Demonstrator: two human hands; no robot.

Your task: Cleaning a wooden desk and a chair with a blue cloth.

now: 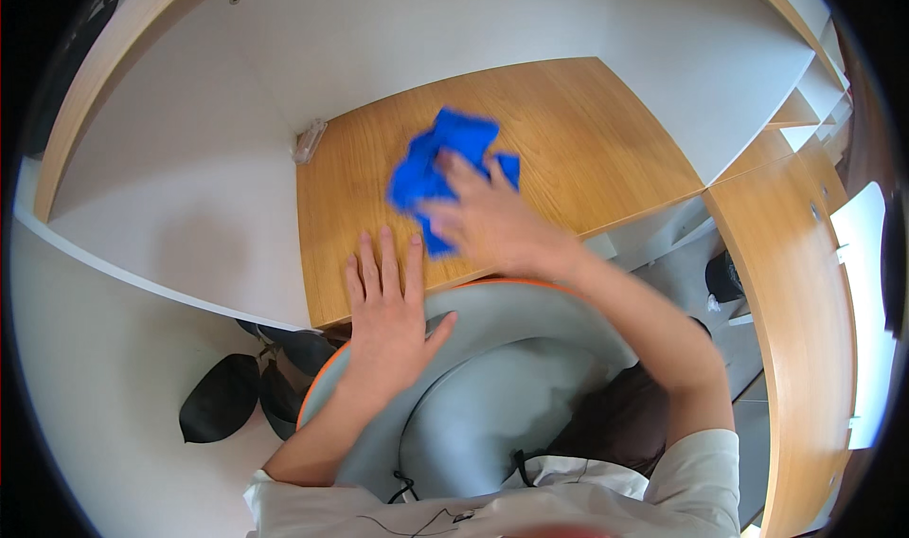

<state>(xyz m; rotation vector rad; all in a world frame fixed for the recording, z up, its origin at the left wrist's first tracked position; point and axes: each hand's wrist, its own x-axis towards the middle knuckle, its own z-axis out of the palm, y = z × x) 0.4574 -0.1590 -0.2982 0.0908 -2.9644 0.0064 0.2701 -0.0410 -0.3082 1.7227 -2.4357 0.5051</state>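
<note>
A crumpled blue cloth (454, 136) lies on a wood-grain desktop (596, 133) between white panels. My right hand (490, 218) is on the cloth with its fingers bent over it, slightly blurred. Part of the cloth is hidden under that hand. To its left, my left hand (390, 325) rests on the front edge of the desktop, its fingers spread and nothing in them. A small clear plastic piece (309, 141) sits at the desktop's back left corner.
A grey chair with an orange rim (525, 303) stands against the desk's front edge. Dark plant leaves (220, 399) are at the lower left. To the right are a wooden cabinet (788, 311), open shelves (795, 112) and a black bin (723, 279) on the floor.
</note>
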